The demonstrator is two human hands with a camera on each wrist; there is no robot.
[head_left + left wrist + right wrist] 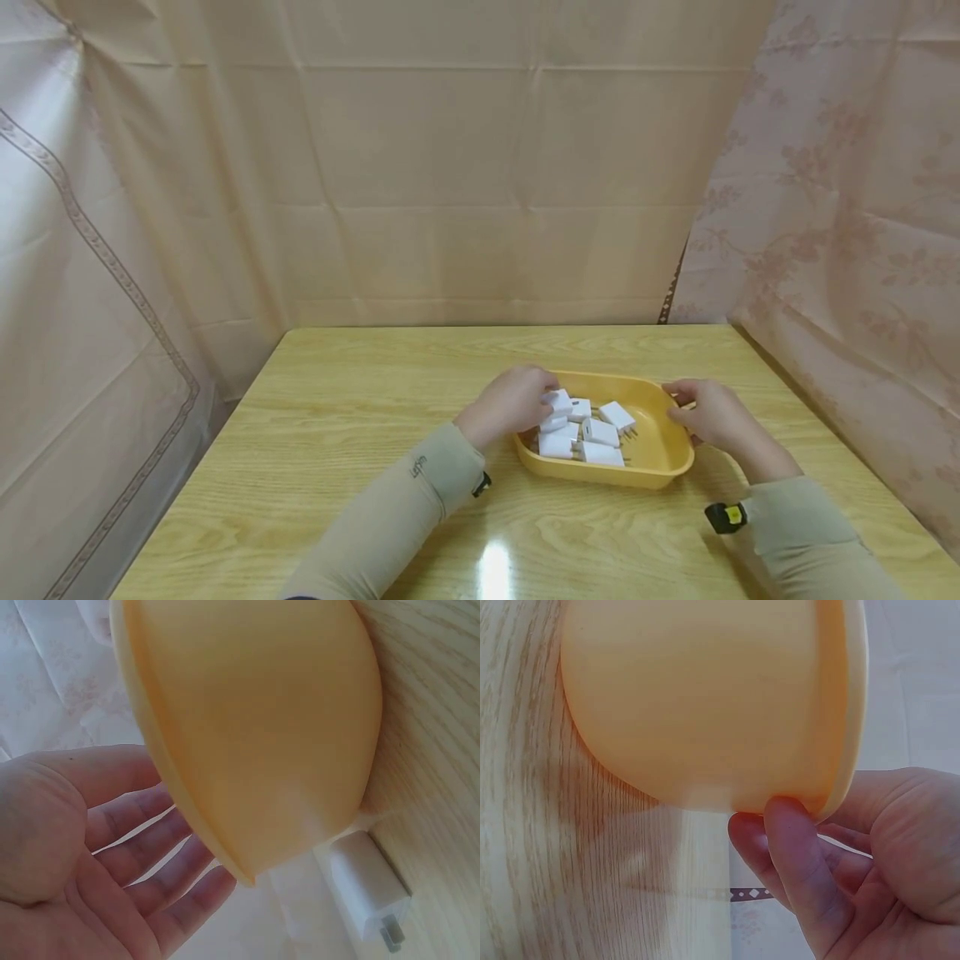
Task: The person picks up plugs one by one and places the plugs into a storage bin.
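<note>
A yellow plastic tray (pixel 656 433) holds several white plug chargers (pixel 600 432), most at its left end. My left hand (pixel 513 404) reaches over the left rim, its thumb and index finger around a charger (pixel 557 401) on top of the heap. In the left wrist view the fingertips of this hand (pixel 112 847) are hidden behind the tray rim (pixel 180 795). With my right hand (pixel 712 414) I grip the right end of the tray; in the right wrist view fingers (pixel 791 840) press its outer wall below the rim.
Beside the tray, a white charger (pixel 367 885) lies on the table in the left wrist view, prongs showing. The wooden table (pixel 337 417) stretches left of the tray. Beige cloth (pixel 450 167) hangs behind, with patterned cloth (pixel 847 208) at the right.
</note>
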